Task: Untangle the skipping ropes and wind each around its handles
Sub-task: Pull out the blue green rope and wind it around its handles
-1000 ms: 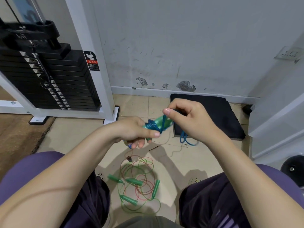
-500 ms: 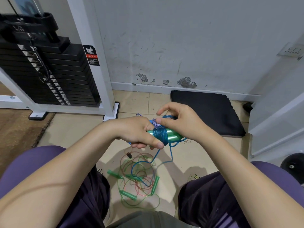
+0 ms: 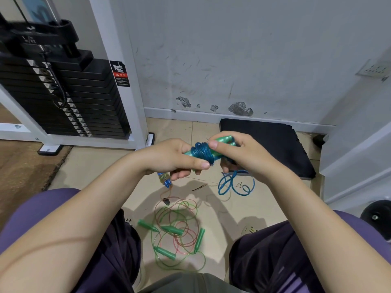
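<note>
Two hands are working one blue rope (image 3: 201,152) at chest level above the floor (image 3: 101,166): the left hand (image 3: 175,159) is gripping the paired green handles (image 3: 222,140) at their near end, thumb pressed along the coil, while the right hand (image 3: 243,153) is curled round the far end of the handles, its thumb resting on the newest turns. The unwound tail (image 3: 234,185) of the blue rope is hanging from under the right hand and lying in loose loops on the floor beside the black mat (image 3: 275,144). A small blue end piece (image 3: 166,179) is showing below the left hand. To do this step well, it seems best to keep each new turn snug against the last, hold the handles parallel, and let the tail feed without kinking. The remaining ropes, a tangle of green and red cords (image 3: 177,225) with four green handles among them, are lying on the floor between the knees, judged still to be sorted. Compared with half a second earlier, the bundle is being held higher and tilted up to the right, and the free tail has swung from the centre tangle out to the right of it, nearer the mat.
</note>
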### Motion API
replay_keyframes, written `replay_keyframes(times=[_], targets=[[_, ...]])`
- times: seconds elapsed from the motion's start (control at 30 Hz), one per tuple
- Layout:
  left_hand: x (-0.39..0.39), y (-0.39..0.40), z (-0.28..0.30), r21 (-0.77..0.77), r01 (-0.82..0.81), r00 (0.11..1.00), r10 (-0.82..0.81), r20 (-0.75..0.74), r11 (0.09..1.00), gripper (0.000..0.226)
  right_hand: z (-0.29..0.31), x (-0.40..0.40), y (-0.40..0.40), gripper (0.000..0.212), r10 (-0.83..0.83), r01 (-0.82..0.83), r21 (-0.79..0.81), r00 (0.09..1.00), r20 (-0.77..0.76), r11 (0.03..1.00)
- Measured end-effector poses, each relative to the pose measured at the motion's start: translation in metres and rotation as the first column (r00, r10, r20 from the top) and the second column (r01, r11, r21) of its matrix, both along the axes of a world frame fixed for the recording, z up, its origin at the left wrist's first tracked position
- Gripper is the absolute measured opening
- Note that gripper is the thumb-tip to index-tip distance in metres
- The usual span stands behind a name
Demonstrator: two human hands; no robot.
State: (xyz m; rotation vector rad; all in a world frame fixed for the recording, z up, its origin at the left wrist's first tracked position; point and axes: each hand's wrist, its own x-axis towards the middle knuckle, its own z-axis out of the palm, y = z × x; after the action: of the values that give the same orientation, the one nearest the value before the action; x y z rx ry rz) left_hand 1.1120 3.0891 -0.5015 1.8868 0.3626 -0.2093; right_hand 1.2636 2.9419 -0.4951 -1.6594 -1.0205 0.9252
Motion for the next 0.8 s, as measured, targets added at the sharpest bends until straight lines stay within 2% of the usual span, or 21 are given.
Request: replay_keyframes(times=[0.1,0.23,0.3,0.43,0.63,0.73,0.8], targets=[[0.001,0.0,0.003,-0.015,-0.062,0.997,0.063,0.037,0.998,0.029,0.0,0.005,-0.002,0.017,0.011,-0.011,0.002,0.999,-0.046,1.0],[0.003,0.003,0.006,-0.14,-0.272,0.951,0.288,0.112,0.952,0.033,-0.006,0.006,-0.002,0.014,-0.038,0.039,-0.036,0.999,0.027,0.999],[0.004,0.006,0.006,-0.149,-0.351,0.919,0.371,0.133,0.924,0.034,-0.008,0.003,0.0,0.012,-0.04,0.043,-0.028,0.995,0.092,0.999],[0.004,0.004,0.006,-0.166,-0.359,0.913,0.383,0.143,0.918,0.036,-0.01,-0.004,0.002,0.023,-0.019,0.025,-0.02,0.97,0.243,0.999],[0.006,-0.001,0.005,-0.331,-0.362,0.889,0.43,0.16,0.872,0.036,-0.011,-0.008,0.007,0.028,-0.031,0.048,-0.04,0.933,0.357,0.998],[0.007,-0.005,0.003,-0.28,-0.375,0.891,0.426,0.154,0.884,0.037,-0.01,-0.009,0.006,0.03,-0.043,0.072,-0.054,0.91,0.413,0.996],[0.008,-0.004,0.002,-0.227,-0.378,0.898,0.415,0.144,0.897,0.037,-0.01,-0.009,0.006,0.028,-0.068,0.095,-0.05,0.917,0.394,0.994]])
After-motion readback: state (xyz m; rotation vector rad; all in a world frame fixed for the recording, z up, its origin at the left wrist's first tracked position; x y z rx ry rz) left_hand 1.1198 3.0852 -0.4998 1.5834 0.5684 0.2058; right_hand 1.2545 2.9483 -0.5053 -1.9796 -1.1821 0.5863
